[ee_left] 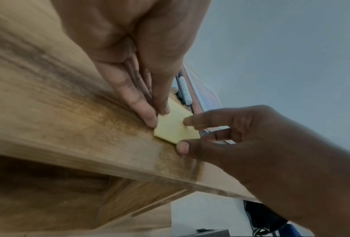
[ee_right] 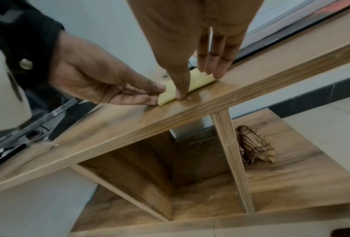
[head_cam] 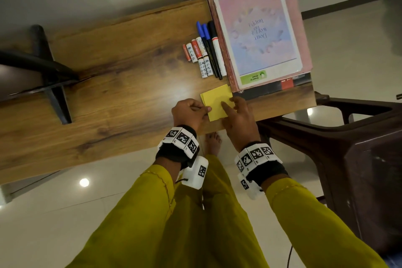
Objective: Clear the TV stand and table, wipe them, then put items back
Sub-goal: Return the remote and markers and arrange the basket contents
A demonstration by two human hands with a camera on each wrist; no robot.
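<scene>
Mustard-yellow sleeves (head_cam: 315, 220), black wristbands (head_cam: 174, 154) with coded white blocks.

Square yellow sticky-note pad (head_cam: 217, 102), brown wood-grain TV stand top (head_cam: 121, 65), pink-and-blue pastel notebook cover (head_cam: 258, 28) beside the pad, blue-capped markers (head_cam: 203, 35), brown striped cloth (ee_right: 253, 144)

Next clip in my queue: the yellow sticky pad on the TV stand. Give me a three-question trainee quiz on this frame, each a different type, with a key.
1. True or false: the yellow sticky pad lies flat on the TV stand.
2. Multiple choice: the markers lie (A) on top of the notebook, (B) between the batteries and the notebook, (C) on the floor.
3. Fill in: the striped cloth lies on the stand's lower ____.

Key: 1 true, with the left hand pinching its left edge and the right hand touching it with its fingers. 2 B. 3 shelf.
</scene>
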